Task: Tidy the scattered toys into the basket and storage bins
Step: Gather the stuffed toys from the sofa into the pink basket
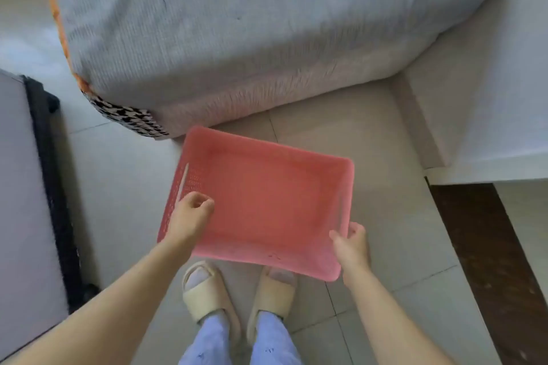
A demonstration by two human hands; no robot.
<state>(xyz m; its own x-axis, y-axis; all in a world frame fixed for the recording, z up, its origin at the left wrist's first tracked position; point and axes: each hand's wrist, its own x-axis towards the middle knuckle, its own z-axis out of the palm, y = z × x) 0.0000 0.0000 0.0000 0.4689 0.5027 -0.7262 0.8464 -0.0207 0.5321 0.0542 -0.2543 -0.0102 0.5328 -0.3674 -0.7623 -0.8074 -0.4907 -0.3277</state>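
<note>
Here, basket: we hold a pink basket [267,204] in the air above the tiled floor [370,139], its inside bare, its perforated walls blurred.
Left hand: our left hand [189,213] grips the basket's left rim near the near corner, fingers curled over the edge into the inside.
Right hand: our right hand [353,246] pinches the near right corner of the rim, thumb inside and fingers outside.
Far edge: the basket's far left corner lies just beside the lower edge of the bed [237,38], which is covered in grey cloth; we cannot tell whether they touch.
Left side: a grey panel with a black edge [50,175] stands well apart from the basket, with bare tiles between.
Right side: a white board [489,127] runs along the right; a dark brown strip [489,261] lies beside it, near us. Tiles lie open between these and the basket.
Below: our feet in cream slippers [207,293] stand under the basket's near edge.
</note>
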